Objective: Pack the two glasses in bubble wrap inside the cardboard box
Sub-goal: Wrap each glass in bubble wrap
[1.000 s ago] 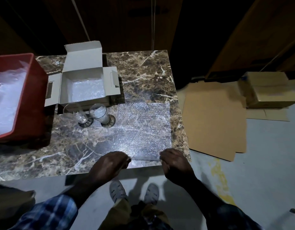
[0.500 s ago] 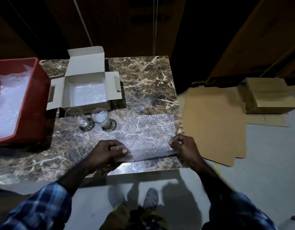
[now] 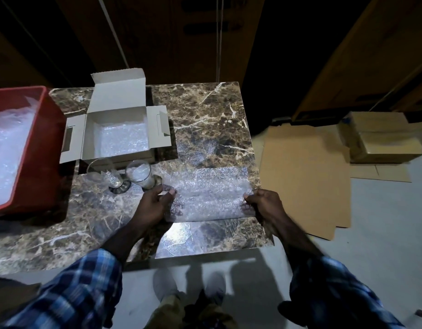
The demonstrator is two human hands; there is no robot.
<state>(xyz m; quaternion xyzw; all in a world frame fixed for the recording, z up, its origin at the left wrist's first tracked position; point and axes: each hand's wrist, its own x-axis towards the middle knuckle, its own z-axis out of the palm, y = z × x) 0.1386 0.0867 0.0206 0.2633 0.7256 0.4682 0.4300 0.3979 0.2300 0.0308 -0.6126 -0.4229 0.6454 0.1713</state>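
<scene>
1. Hands first: the left hand (image 3: pixel 153 205) pinches the left edge of the wrap (image 3: pixel 210 193), thumb on top and fingers curled beneath, seen dimly through the film
2. Right hand (image 3: pixel 264 204) grips the wrap's right edge the same way, fingers curled round it
3. Wrap is folded over on itself between the two hands, lifted at the near side, its far part lying on the table (image 3: pixel 205 115); a further clear layer lies flat on the marble toward the near edge
4. Two glasses stand upright on the table just left of the wrap, beside each other: the left glass (image 3: pixel 103 173) looks mostly clear, the right glass (image 3: pixel 140 173) has something white inside
5. Right glass is near the left thumb; whether they touch I cannot tell
6. Box (image 3: pixel 119 136) sits open just behind the glasses, flaps spread, lid up at the back, its floor lined with bubble wrap
7. Red bin (image 3: pixel 39 150) at the table's left end holds more clear wrap
8. Flat cardboard (image 3: pixel 305 176) lies on the floor to the right, with a stack of folded cartons (image 3: pixel 381 141) beyond it
9. Plaid sleeves (image 3: pixel 81 290) cover both forearms
</scene>
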